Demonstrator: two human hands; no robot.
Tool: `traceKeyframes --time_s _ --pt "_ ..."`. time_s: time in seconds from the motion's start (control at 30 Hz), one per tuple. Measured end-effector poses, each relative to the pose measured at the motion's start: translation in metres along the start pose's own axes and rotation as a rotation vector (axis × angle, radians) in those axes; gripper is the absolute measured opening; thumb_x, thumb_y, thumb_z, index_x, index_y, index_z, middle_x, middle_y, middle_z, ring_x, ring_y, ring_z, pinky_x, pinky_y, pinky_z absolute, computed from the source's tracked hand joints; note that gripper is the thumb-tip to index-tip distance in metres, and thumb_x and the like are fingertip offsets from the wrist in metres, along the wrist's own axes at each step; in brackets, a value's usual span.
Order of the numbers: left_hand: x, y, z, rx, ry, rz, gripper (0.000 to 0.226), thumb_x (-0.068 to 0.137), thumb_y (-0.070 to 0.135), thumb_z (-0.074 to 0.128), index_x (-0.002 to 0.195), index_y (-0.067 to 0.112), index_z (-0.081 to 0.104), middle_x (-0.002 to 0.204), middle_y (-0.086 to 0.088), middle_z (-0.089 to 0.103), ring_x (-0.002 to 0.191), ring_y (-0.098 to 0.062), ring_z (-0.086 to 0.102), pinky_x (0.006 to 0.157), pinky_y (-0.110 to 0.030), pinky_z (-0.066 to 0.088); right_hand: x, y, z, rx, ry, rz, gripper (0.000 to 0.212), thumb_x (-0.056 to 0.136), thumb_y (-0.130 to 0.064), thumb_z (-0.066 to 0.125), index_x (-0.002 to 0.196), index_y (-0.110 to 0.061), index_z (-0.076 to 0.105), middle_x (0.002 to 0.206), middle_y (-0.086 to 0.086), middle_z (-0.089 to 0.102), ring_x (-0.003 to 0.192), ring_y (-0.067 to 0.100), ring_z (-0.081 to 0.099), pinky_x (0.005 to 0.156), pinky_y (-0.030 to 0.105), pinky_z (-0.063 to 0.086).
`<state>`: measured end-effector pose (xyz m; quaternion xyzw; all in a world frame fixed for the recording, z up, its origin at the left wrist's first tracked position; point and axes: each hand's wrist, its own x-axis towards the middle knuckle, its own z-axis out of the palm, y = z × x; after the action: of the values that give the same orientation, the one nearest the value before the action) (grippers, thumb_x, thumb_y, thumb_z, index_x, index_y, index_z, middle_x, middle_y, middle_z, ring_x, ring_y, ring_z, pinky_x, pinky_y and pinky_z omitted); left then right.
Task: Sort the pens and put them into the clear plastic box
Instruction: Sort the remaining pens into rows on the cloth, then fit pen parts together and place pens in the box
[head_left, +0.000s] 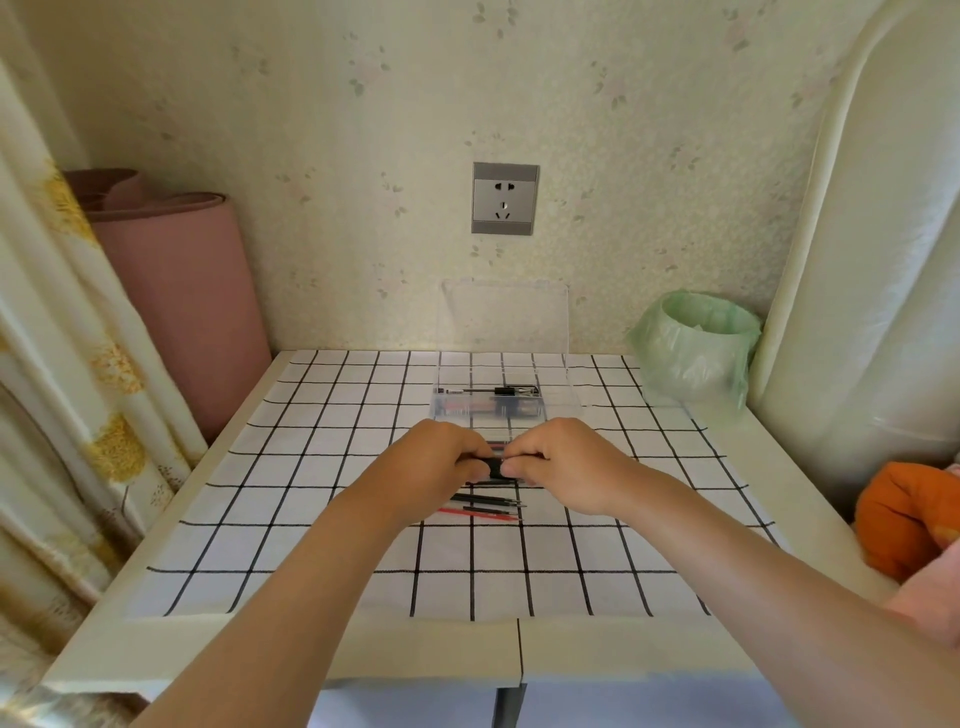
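A clear plastic box (558, 405) stands open at the back middle of the checked cloth, its lid (504, 317) leaning on the wall; several pens lie in its left part. Just in front of it, my left hand (439, 460) and my right hand (569, 462) meet and both grip a black pen (496, 467) held crosswise between them. Under and just in front of my hands lie loose black pens (488, 500) and a red pen (460, 513) on the cloth. More pens show between my hands and the box, mostly hidden.
A white cloth with black grid lines (311, 467) covers the small table. A green-bagged bin (696, 348) stands at the back right, a pink rolled mat (176, 291) at the left, an orange soft thing (904, 514) off the right edge. A wall socket (504, 198) is above.
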<state>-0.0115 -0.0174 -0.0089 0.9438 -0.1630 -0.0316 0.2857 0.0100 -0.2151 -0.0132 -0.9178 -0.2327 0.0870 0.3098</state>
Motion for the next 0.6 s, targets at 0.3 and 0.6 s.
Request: traceKeyframes --time_s 0.3,0.6 --pt "-0.001 0.003 -0.015 0.137 0.071 0.05 0.019 0.095 0.027 0.06 0.108 0.029 0.074 0.081 0.011 0.069 0.071 -0.005 0.059 0.069 -0.021 0.05 0.01 -0.01 -0.001 0.122 0.007 0.03 0.013 0.093 -0.029 0.064 0.095 -0.029 0.076 0.077 -0.006 0.07 0.067 0.008 0.061 0.068 0.031 0.048" --pt "0.018 -0.026 -0.007 0.242 0.481 0.055 0.048 0.089 0.032 0.068 0.135 0.027 0.054 0.127 0.006 0.054 0.12 -0.016 0.044 0.1 -0.024 0.028 0.047 0.032 -0.027 -0.024 0.407 0.115 0.019 0.094 -0.023 0.063 0.109 -0.029 0.073 0.104 -0.01 0.072 0.094 0.011 0.064 0.087 0.031 0.051"
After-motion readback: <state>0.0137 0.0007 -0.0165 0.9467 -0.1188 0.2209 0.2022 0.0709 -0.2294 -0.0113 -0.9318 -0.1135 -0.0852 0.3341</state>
